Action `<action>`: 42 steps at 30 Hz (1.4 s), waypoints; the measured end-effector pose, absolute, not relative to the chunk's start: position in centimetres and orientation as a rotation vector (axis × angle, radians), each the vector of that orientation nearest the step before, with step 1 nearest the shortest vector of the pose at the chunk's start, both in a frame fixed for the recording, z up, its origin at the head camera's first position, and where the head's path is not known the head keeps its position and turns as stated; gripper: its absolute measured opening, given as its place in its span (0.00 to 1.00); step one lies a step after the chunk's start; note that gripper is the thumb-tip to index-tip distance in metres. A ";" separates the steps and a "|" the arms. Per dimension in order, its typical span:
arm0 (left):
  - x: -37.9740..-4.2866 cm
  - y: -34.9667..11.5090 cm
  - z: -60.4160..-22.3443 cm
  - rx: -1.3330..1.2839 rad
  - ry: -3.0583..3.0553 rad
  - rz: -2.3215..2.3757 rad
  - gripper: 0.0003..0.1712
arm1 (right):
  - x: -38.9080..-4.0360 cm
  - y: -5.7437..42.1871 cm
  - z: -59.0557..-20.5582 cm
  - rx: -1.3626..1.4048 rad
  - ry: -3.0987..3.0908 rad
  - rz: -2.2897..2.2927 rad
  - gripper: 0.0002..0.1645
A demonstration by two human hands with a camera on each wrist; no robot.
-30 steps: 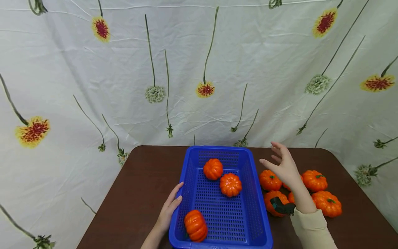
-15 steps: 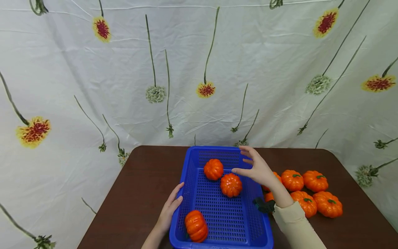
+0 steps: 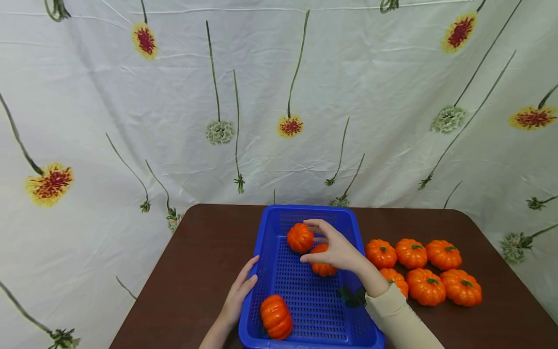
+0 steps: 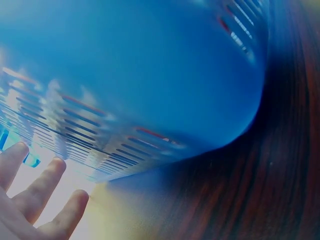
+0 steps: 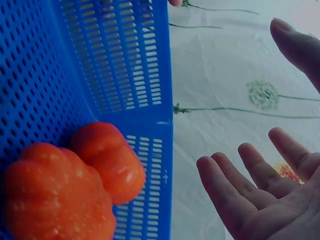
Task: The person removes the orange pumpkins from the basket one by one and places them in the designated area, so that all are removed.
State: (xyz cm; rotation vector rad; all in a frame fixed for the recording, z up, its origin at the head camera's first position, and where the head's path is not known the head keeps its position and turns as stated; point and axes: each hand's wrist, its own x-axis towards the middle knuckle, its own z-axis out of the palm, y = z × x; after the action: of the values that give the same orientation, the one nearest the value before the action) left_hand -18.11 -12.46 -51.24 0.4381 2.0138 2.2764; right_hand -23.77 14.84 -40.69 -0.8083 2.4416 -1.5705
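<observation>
A blue plastic basket (image 3: pixel 310 207) with slotted walls stands at the table's middle. Three small orange pumpkins lie in it: a far pumpkin (image 3: pixel 299 237), a second pumpkin (image 3: pixel 322 269) partly hidden by my right hand, and a near-left pumpkin (image 3: pixel 276 317) on its side. My right hand (image 3: pixel 337 249) hovers over the basket, fingers spread and thumb apart; in the right wrist view that hand (image 5: pixel 270 195) has nothing in its grasp. My left hand (image 3: pixel 237 296) touches the basket's left side, with relaxed fingers (image 4: pixel 42 187) along the outer wall in the left wrist view.
Right of the basket, several pumpkins (image 3: pixel 411 253) with green stems sit in two rows on the dark brown table (image 3: pixel 209 252). A white cloth (image 3: pixel 174 97) printed with flowers hangs behind the table. A dark device (image 3: pixel 352 295) is worn at the right wrist.
My right hand has moved left from above the pumpkins on the table to over the basket, uncovering those pumpkins. The left hand and the basket have stayed put.
</observation>
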 end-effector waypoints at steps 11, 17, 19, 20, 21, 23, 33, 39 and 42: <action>-18.2 -12.5 -51.3 0.443 2.031 2.258 0.27 | -22.7 12.7 -41.6 -0.939 2.312 -1.456 0.47; -18.2 -12.5 -51.3 0.439 2.022 2.245 0.27 | -22.4 11.6 -42.4 -0.993 2.221 -1.427 0.45; -18.2 -12.5 -51.3 0.432 2.030 2.240 0.28 | -22.3 11.3 -42.7 -1.010 2.192 -1.411 0.45; -18.2 -12.5 -51.3 0.430 2.035 2.237 0.28 | -22.2 11.2 -42.8 -1.020 2.171 -1.407 0.45; -18.2 -12.5 -51.3 0.427 2.039 2.234 0.28 | -22.2 11.1 -43.0 -1.026 2.151 -1.400 0.44; -18.2 -12.5 -51.3 0.423 2.046 2.231 0.28 | -22.1 10.9 -43.3 -1.036 2.109 -1.379 0.43; -18.2 -12.5 -51.1 0.415 2.065 2.222 0.27 | -21.6 9.8 -44.6 -1.072 2.014 -1.264 0.39; -18.2 -12.5 -51.2 0.403 2.091 2.209 0.27 | -21.4 9.4 -45.4 -1.088 1.955 -1.222 0.37; -18.2 -12.5 -51.1 0.398 2.096 2.202 0.27 | -21.2 9.1 -45.8 -1.097 1.935 -1.204 0.36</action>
State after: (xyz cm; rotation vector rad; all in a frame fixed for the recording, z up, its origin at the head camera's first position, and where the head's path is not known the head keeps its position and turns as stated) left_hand -18.15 -12.46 -51.15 0.3978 2.0961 2.2023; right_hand -21.24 9.13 -45.83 -1.0967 1.9348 -1.2042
